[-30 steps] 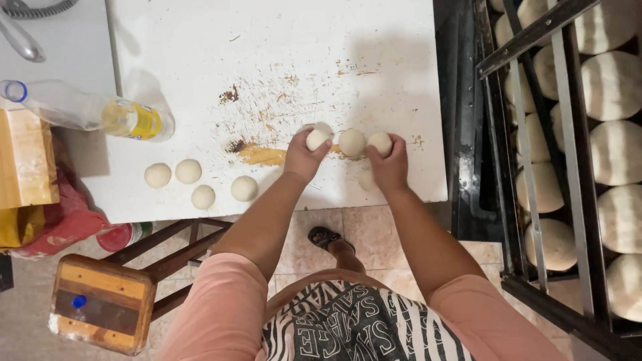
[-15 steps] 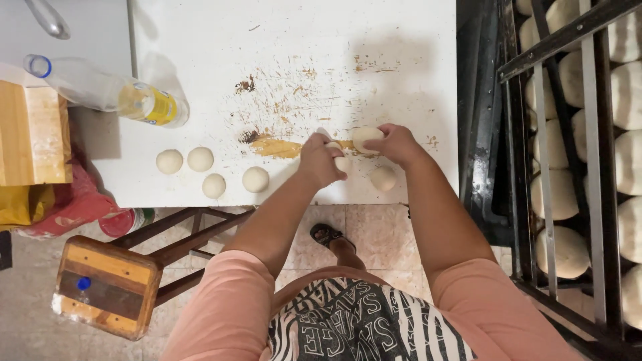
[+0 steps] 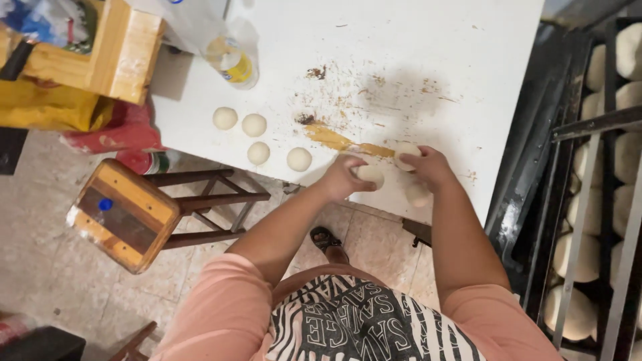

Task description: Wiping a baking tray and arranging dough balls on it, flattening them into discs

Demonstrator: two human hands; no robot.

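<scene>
1. Left hand (image 3: 344,177) curled over a dough ball (image 3: 370,175), near front edge of the white worktop (image 3: 414,53).
2. Right hand (image 3: 431,167) cupped on a second dough ball (image 3: 405,152); a third ball (image 3: 418,194) sits just under its wrist.
3. Four finished balls (image 3: 257,137) grouped to the left, apart from the hands.
4. Oil bottle (image 3: 231,60) lying farther back-left.
5. Wooden stool (image 3: 124,214) on floor below; rack of dough rounds (image 3: 602,167) at right.

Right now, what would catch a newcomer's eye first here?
Two hands at the white table's near edge: the left hand cups a dough ball, the right hand another. Four finished balls sit to the left, and racks of dough fill the right side.
</scene>
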